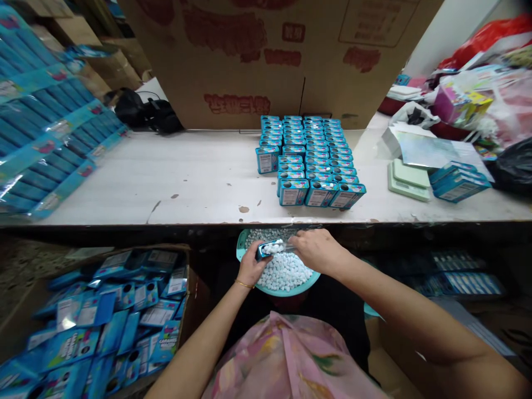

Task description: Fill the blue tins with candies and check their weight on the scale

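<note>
My left hand (251, 266) is closed around a small blue candy box (260, 252), tilted with its open end toward the right. White candies (274, 247) show at that opening. Opposite it, my right hand (316, 249) is closed on a clear scoop (290, 246), whose tip meets the box mouth; the scoop's full shape is hard to make out. Both hands are above a turquoise basin (266, 292) that holds many round white candies (286, 272).
Rows of blue boxes (318, 160) stand on the white table (199, 183). A carton (189, 288) of blue boxes is at lower left, wrapped packs (45, 122) above it. A green scale (409, 180) sits at right. A large cardboard box (266, 61) blocks the back.
</note>
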Demonstrator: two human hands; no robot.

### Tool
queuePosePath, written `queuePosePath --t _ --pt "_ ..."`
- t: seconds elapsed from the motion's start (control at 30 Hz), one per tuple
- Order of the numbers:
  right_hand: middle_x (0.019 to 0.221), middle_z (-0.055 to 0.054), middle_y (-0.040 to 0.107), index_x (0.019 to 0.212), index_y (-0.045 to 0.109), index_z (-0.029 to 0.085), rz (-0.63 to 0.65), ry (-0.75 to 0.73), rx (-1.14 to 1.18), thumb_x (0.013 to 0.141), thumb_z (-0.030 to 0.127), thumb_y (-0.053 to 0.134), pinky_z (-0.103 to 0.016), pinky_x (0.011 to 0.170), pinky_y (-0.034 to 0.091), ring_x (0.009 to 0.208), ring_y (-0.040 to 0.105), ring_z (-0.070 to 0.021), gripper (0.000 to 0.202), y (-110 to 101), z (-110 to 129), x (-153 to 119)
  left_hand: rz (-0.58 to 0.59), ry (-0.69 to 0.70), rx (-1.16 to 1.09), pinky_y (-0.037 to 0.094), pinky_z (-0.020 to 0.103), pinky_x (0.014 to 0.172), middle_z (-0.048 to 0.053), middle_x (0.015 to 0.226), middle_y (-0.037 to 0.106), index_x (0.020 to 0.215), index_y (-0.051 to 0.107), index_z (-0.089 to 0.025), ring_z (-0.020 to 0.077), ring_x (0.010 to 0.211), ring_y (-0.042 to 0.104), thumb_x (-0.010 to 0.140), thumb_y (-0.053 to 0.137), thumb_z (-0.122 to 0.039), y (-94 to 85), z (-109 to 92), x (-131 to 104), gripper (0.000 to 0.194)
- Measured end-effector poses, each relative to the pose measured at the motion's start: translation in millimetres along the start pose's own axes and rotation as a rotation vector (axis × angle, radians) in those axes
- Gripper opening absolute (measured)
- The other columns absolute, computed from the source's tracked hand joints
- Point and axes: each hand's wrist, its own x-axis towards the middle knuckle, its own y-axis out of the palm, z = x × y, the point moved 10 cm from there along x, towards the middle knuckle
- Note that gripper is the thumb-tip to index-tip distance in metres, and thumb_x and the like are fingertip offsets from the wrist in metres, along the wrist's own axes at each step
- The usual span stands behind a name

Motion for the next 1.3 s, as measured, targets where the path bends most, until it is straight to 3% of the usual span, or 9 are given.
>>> queuePosePath --t 0.1,0.33,0.57,0.77,0.93,1.03,1.13,1.23,1.3 --pt "0.09 -0.009 0.06 0.095 0.057 0.019 0.006 0.013 -0.006 0.083 0.024 0.035 -0.026 0.064 0.039 0.078 0.057 -0.0172 0.025 -3.4 -5.0 -5.2 -0.021 -0.026 -0.032 0.042 0.031 0.077 0.002 0.087 0.056 0.094 0.048 -0.019 0.0163 0.082 0.054 0.062 0.062 -0.027 -3.5 2.1 -0.7 0.035" --pt "0.099 -0.005 0.058 0.111 0.051 0.025 -0.019 0.112 0.057 0.084 0.028 0.036 -0.026 0.072 0.038 0.089 0.055 -0.0168 0.031 4.9 -48.0 -23.2 -0.052 -0.068 -0.167 0.042 0.03 0.077 0.002 0.088 0.056 0.092 0.047 -0.018 0.0158 0.081 0.054 0.059 0.064 -0.03 -12.6 9.0 -4.9 0.039" --pt "0.093 -0.005 0.059 0.109 0.052 0.026 -0.043 0.01 0.063 0.084 0.029 0.037 -0.025 0.068 0.038 0.083 0.056 -0.0165 0.029 9.2 -16.9 -10.9 0.004 -0.086 -0.288 0.041 0.03 0.079 0.003 0.092 0.056 0.094 0.046 -0.019 0.0152 0.084 0.054 0.061 0.063 -0.027 1.0 6.8 -7.9 0.039" --pt "0.097 -0.006 0.058 0.114 0.049 0.025 -0.069 0.049 0.071 0.085 0.03 0.036 -0.026 0.071 0.038 0.088 0.055 -0.0171 0.033 -3.0 -26.5 -14.5 -0.038 -0.132 -0.214 0.042 0.029 0.074 0.0 0.081 0.053 0.095 0.045 -0.019 0.014 0.075 0.052 0.061 0.064 -0.03 -14.1 7.9 -4.4 0.041" --pt "0.095 -0.004 0.059 0.111 0.052 0.028 -0.056 0.011 0.148 0.084 0.031 0.037 -0.025 0.071 0.038 0.087 0.055 -0.0159 0.031 -0.9 -20.3 -12.3 -0.022 -0.107 -0.213 0.042 0.029 0.074 0.001 0.083 0.053 0.095 0.046 -0.018 0.0145 0.076 0.052 0.06 0.064 -0.03 -23.7 -8.5 -2.1 0.041" --pt "0.095 -0.004 0.059 0.111 0.053 0.026 -0.159 -0.016 0.225 0.084 0.03 0.038 -0.025 0.073 0.039 0.088 0.055 -0.0158 0.031 -14.7 -18.5 -10.8 -0.027 -0.097 -0.208 0.042 0.028 0.072 0.0 0.081 0.053 0.094 0.046 -0.018 0.0136 0.074 0.052 0.062 0.062 -0.029 -32.5 -22.9 0.7 0.038" --pt "0.097 -0.004 0.059 0.111 0.053 0.023 -0.299 -0.023 0.337 0.084 0.03 0.04 -0.025 0.075 0.04 0.087 0.055 -0.0152 0.031 -35.1 -34.0 -17.7 -0.044 -0.043 -0.184 0.042 0.027 0.071 0.0 0.081 0.054 0.095 0.046 -0.018 0.0128 0.073 0.052 0.063 0.062 -0.027 -47.0 -42.7 12.9 0.037" --pt "0.092 -0.004 0.059 0.112 0.052 0.022 -0.454 0.019 0.455 0.084 0.031 0.04 -0.026 0.075 0.042 0.083 0.055 -0.0152 0.032 -51.1 -60.6 -31.5 -0.08 0.043 -0.165 0.042 0.026 0.072 -0.001 0.08 0.054 0.093 0.046 -0.018 0.0125 0.074 0.052 0.063 0.062 -0.027 -61.6 -64.6 43.1 0.036" --pt "0.092 -0.005 0.06 0.112 0.052 0.021 -0.548 0.054 0.533 0.083 0.032 0.041 -0.027 0.075 0.043 0.084 0.055 -0.0156 0.033 -54.8 -75.5 -41.3 -0.114 0.087 -0.166 0.042 0.026 0.072 -0.001 0.079 0.054 0.091 0.047 -0.017 0.0123 0.073 0.052 0.062 0.062 -0.028 -67.6 -74.7 75.1 0.034"
